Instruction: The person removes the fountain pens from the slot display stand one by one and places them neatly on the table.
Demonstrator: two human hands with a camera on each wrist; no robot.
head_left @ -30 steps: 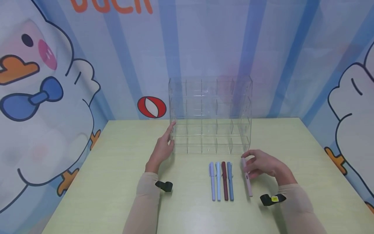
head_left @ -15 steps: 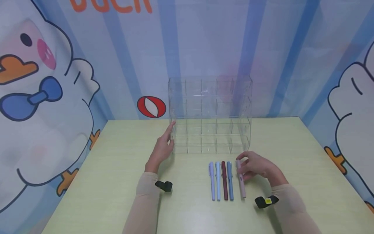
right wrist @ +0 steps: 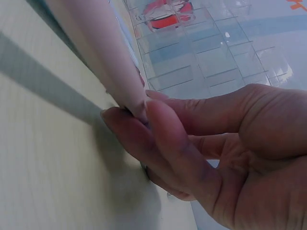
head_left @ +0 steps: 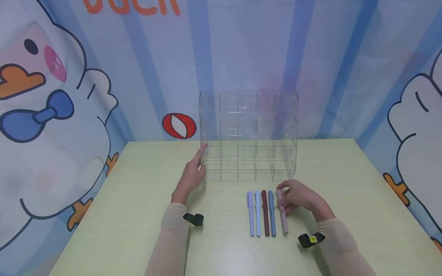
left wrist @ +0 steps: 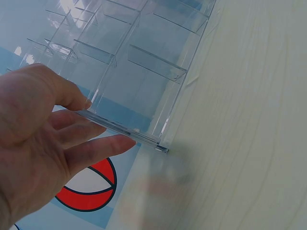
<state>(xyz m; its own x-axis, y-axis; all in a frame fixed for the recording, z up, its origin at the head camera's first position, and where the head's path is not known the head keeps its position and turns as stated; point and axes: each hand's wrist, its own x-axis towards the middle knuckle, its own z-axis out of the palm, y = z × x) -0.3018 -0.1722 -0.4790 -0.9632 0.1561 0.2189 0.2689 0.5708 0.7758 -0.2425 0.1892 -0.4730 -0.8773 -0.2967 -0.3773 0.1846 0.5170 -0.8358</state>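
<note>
A clear plastic rack with several compartments stands on the table. My left hand grips its left side wall; in the left wrist view the thumb lies on one face of the panel and the fingers on the other. My right hand pinches a pale pink pen near its upper end, just right of a row of pens. That row holds a lavender pen, a light blue pen, a dark red pen and a blue pen, side by side in front of the rack.
The pale wood-look table extends to both sides of the arms. Behind the rack hangs a striped blue backdrop with cartoon ducks and a red-and-white ball printed on it. Black camera mounts sit on both wrists.
My right hand has moved left with the pink pen, bringing it closer to the blue pen, and the pen's slant has shifted slightly. The left hand and the rack have stayed in place.
</note>
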